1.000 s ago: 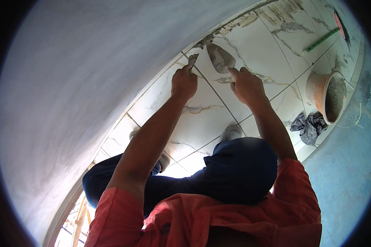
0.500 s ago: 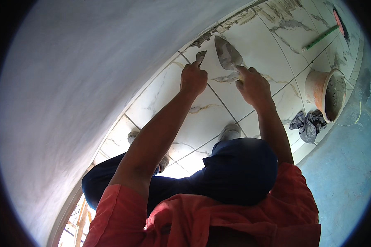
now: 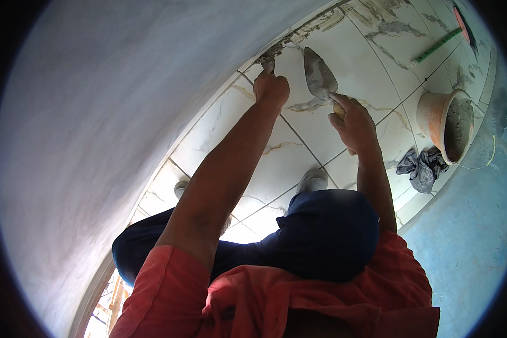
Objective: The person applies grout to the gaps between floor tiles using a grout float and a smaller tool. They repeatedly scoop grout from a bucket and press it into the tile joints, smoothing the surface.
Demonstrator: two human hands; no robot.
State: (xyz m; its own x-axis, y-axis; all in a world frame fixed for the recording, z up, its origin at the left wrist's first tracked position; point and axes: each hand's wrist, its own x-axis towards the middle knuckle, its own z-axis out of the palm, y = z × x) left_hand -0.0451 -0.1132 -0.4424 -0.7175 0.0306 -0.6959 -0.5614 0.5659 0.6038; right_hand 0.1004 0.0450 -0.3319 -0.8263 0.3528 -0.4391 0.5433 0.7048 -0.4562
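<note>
White tiled floor (image 3: 284, 169), mortar smears (image 3: 323, 23), 1 bucket (image 3: 432, 115), crumpled dark bundle (image 3: 422, 173), green-handled tool (image 3: 437, 47)

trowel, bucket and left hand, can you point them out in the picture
Trowel (image 3: 320, 76): head view, on its metal blade
Bucket (image 3: 432, 117): head view, on its outer wall
Left hand (image 3: 272, 90): head view, on its back

We see washed-out glare on the floor (image 3: 263, 221) below centre, while the wall (image 3: 107, 101) at upper left looks dim. Fisheye distortion bends straight edges toward the frame's black rim.
</note>
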